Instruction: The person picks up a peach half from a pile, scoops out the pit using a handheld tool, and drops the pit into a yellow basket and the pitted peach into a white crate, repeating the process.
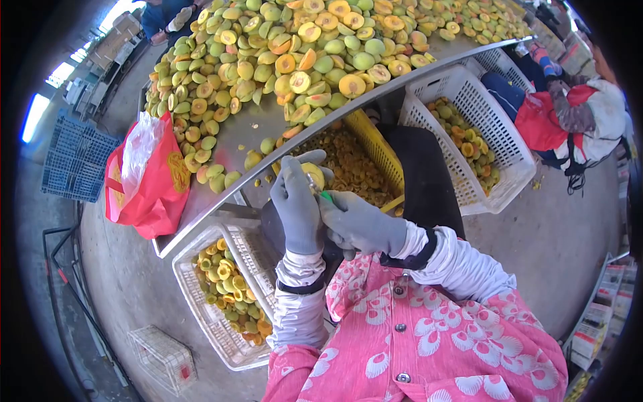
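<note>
My left hand [298, 204], in a grey glove, holds a halved yellow-green fruit [313, 175] between thumb and fingers. In my gloved right hand [362, 220] is a small tool with a green handle [326, 196], its metal end against the cut face of the fruit. Both hands are close together just off the edge of a metal table [251, 137] heaped with halved fruit [288, 63]. Beyond the hands, below the table edge, a yellow crate [378, 151] contains brown pits and scraps.
White crates of fruit halves stand at lower left [191, 295] and right [469, 107]. A red bag [157, 181] hangs at the table's left corner. Blue crates [79, 157] are stacked farther left. A person in a red garment [542, 120] is at right; another person [161, 17] is at upper left.
</note>
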### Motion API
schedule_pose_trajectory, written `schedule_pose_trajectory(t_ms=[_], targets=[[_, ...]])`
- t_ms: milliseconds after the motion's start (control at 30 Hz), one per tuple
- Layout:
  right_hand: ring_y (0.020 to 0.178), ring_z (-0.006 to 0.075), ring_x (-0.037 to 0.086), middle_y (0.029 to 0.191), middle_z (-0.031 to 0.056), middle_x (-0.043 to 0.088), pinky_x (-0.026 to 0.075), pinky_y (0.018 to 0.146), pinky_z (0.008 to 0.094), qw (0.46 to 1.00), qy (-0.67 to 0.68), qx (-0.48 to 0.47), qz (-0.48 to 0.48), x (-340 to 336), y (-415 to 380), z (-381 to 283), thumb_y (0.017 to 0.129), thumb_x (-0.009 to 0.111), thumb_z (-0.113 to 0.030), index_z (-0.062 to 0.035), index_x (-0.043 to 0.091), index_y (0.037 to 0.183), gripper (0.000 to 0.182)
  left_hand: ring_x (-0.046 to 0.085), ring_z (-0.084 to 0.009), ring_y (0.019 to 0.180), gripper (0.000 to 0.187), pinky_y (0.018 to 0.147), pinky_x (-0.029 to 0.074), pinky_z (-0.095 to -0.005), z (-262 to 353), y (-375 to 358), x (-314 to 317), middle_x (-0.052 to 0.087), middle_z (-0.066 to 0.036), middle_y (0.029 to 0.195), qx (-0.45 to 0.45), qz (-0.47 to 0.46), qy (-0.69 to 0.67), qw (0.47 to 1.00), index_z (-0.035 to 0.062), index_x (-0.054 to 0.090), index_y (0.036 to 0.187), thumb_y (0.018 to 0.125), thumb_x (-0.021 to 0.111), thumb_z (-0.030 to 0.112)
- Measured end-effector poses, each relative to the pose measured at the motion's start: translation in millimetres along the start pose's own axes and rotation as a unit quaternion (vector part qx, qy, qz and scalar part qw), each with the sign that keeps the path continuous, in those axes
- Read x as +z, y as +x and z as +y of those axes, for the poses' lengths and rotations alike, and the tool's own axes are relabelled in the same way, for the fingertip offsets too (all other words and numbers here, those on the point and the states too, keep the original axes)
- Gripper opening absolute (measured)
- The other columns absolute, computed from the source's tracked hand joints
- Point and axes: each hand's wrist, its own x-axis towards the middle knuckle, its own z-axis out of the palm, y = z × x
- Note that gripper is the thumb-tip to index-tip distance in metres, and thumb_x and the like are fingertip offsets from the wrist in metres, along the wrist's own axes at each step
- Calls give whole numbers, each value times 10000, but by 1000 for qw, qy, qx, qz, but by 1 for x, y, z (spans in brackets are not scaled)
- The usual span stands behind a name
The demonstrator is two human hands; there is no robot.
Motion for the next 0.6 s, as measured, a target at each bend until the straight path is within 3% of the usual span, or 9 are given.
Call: schedule_pose_trajectory(t_ms=[67,233,300,367,433,500,533,567,600], targets=[[464,44,384,614,-86,414,342,389,249,986,115,81,-94,-5,-4,-6,1017,482,-482,-106,502,917,389,639,-136,732,477,676,501,-253,-1,2,-2,682,-102,831,-15,-1,9,1000,-56,668,1038,1055,421,351],[450,8,265,605,-108,333,240,393,186,913,271,127,-279,-27,4,3,1023,457,-523,-148,501,911,394,626,-133,718,478,644,484,-247,-2,6,-8,676,-90,806,-23,-55,12,998,-49,670,1021,1057,397,342],[450,-3,239,603,-114,310,217,395,178,877,324,135,-328,-32,12,14,1025,447,-535,-155,499,909,401,605,-129,697,532,616,483,-248,0,9,-8,670,-90,803,-50,-130,-10,990,-38,671,996,1059,351,382],[451,-4,215,600,-111,286,204,393,167,855,373,96,-347,-34,19,22,1031,419,-543,-162,498,910,408,593,-133,688,573,595,484,-259,-28,17,-10,667,-95,801,-47,-120,-32,991,-33,653,1036,1054,322,435],[462,14,238,599,-104,279,249,405,180,840,386,80,-373,-35,18,27,1032,431,-531,-146,505,923,406,568,-120,640,558,556,458,-234,-41,16,-9,668,-93,800,-65,56,-137,987,-28,624,1082,1052,329,445],[485,32,336,596,-104,339,334,448,212,940,266,46,-207,-31,5,14,1032,441,-520,-129,520,953,407,569,-101,612,550,507,423,-206,-37,11,-17,672,-75,803,-49,26,-86,995,0,609,1114,1042,348,479],[528,193,560,613,14,534,443,504,350,985,144,40,-83,-34,15,21,1024,498,-441,-88,527,994,356,553,-91,590,547,489,406,-197,-34,5,-19,674,-69,806,-13,32,-31,999,17,616,1104,1037,355,493],[528,193,560,613,14,534,443,504,350,986,142,40,-81,-36,25,34,1024,498,-441,-88,527,994,356,538,-80,568,544,471,390,-188,-30,3,-18,675,-62,809,25,39,23,999,33,622,1094,1032,362,507],[614,286,614,682,102,594,467,549,405,985,-125,-96,64,-37,34,45,1013,520,-398,-72,525,1007,326,548,-80,572,482,472,392,-192,-31,10,-29,680,-59,812,-114,40,-42,992,53,637,1083,1023,426,481]])
